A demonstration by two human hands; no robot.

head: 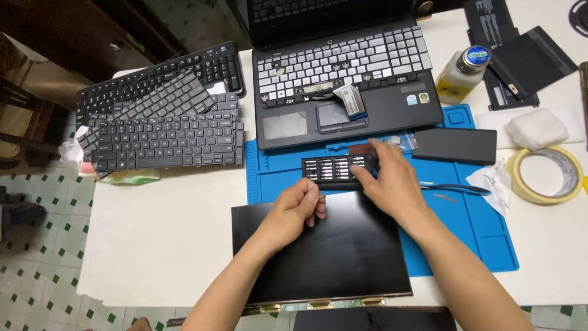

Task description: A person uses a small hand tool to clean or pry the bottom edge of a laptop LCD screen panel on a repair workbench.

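The left hand (297,208) is hovering over the top edge of a black flat display panel (331,254), with its fingers curled closed around a thin tool (too small to identify) near the fingertips. The right hand (392,181) is resting on the right end of a black screwdriver bit case (331,170), with fingers closing over that end of the case. The case is lying on a blue work mat (484,233), just above the panel and just below an opened laptop (343,79) that is missing several keycaps. The panel is lying partly on the mat and partly on the white table (159,233), with its near edge reaching the table edge. To the left, loose black keyboards (162,129) are lying stacked. To the right, a roll of tape (548,175), a small bottle (462,73), and a black rectangular block (456,145) are sitting well apart from both hands.
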